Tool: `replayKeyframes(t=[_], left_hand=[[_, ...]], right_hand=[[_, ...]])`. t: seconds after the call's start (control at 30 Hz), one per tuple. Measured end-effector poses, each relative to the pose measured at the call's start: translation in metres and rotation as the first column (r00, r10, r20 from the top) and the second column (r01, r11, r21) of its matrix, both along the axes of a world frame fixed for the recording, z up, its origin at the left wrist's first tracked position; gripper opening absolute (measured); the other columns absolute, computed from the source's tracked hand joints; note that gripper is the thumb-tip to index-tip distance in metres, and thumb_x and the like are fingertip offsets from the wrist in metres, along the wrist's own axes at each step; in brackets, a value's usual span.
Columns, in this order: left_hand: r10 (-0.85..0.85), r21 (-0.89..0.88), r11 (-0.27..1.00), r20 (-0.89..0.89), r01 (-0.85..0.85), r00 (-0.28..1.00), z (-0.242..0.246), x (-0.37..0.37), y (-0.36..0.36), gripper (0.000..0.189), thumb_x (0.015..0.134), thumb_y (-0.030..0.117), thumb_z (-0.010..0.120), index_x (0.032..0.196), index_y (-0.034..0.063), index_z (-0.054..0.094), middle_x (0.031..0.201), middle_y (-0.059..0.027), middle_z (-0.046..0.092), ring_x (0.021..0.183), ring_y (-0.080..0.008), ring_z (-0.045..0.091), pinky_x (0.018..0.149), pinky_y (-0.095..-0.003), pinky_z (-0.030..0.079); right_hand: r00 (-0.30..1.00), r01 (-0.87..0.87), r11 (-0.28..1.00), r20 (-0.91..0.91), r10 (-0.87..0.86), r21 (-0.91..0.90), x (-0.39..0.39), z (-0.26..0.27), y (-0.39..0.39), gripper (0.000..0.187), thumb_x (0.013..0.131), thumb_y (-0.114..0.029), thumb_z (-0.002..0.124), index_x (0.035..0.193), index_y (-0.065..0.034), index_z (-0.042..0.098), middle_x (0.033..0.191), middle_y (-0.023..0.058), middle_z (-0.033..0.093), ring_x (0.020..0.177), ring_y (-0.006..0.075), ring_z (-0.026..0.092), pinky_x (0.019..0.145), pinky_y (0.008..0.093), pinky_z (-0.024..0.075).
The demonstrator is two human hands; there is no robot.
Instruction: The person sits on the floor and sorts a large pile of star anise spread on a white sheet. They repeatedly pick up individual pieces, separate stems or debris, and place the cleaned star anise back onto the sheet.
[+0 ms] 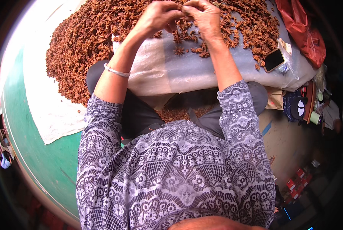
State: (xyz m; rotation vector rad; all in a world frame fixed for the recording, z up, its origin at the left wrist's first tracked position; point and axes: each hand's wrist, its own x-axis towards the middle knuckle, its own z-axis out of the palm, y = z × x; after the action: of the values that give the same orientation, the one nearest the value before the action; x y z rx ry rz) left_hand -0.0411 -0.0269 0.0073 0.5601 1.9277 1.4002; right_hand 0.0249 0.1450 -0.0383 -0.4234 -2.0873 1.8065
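Note:
My left hand [161, 15] and my right hand [204, 17] meet at the top of the view, over the near edge of a large star anise pile [102, 27]. Thumbs and fingers of both are bent, with the fingertips together; whatever lies between them is too small and covered to make out. Below the hands, several loose star anise pods [179, 51] are scattered on a whitish plastic sheet [151, 66]. More pods [247, 28] spread out to the right of my right hand.
On the sheet's right side lies a smartphone [274, 60] against a clear plastic bag [288, 64]. A red plastic bag [303, 31] hangs farther right. White cloth [53, 115] covers part of the green floor [45, 164] at left. Brown fragments [174, 114] show between my knees.

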Motion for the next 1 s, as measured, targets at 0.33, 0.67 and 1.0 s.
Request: replayKeyframes(t=[0.33, 0.67, 1.0], left_hand=[[0.211, 0.075, 0.959, -0.829, -0.272, 0.518, -0.037, -0.029, -0.024, 0.025, 0.095, 0.02, 0.069, 0.115, 0.0044, 0.066, 0.1, -0.0232, 0.065, 0.086, -0.0367, 0.067, 0.076, -0.0429, 0.055], [-0.165, 0.457, 0.887, 0.183, 0.065, 0.969, -0.022, 0.023, 0.001, 0.019, 0.099, 0.017, 0.066, 0.104, -0.0009, 0.069, 0.078, -0.0067, 0.07, 0.063, -0.012, 0.068, 0.055, -0.0261, 0.056], [-0.3, -0.003, 0.945, -0.402, 0.326, 0.865, 0.005, 0.024, -0.016, 0.015, 0.1, 0.016, 0.062, 0.105, 0.0037, 0.07, 0.076, -0.0064, 0.07, 0.063, -0.0136, 0.065, 0.055, -0.0305, 0.054]], right_hand=[[0.982, 0.056, 0.948, -0.155, -0.11, -0.315, 0.051, 0.006, 0.073, 0.012, 0.094, 0.001, 0.071, 0.105, 0.0042, 0.069, 0.092, 0.0171, 0.075, 0.076, 0.0228, 0.076, 0.054, 0.0233, 0.0601], [0.91, 0.018, 0.992, -0.409, -0.067, -0.122, 0.004, 0.003, -0.019, 0.012, 0.091, 0.005, 0.073, 0.102, 0.0035, 0.07, 0.091, 0.0112, 0.073, 0.074, 0.0187, 0.072, 0.061, 0.0272, 0.0604], [0.765, -0.342, 0.714, 0.261, 0.589, -0.611, 0.121, 0.023, -0.004, 0.009, 0.092, -0.003, 0.068, 0.102, -0.0029, 0.069, 0.082, 0.0052, 0.067, 0.057, 0.0047, 0.051, 0.047, 0.0203, 0.0372]])
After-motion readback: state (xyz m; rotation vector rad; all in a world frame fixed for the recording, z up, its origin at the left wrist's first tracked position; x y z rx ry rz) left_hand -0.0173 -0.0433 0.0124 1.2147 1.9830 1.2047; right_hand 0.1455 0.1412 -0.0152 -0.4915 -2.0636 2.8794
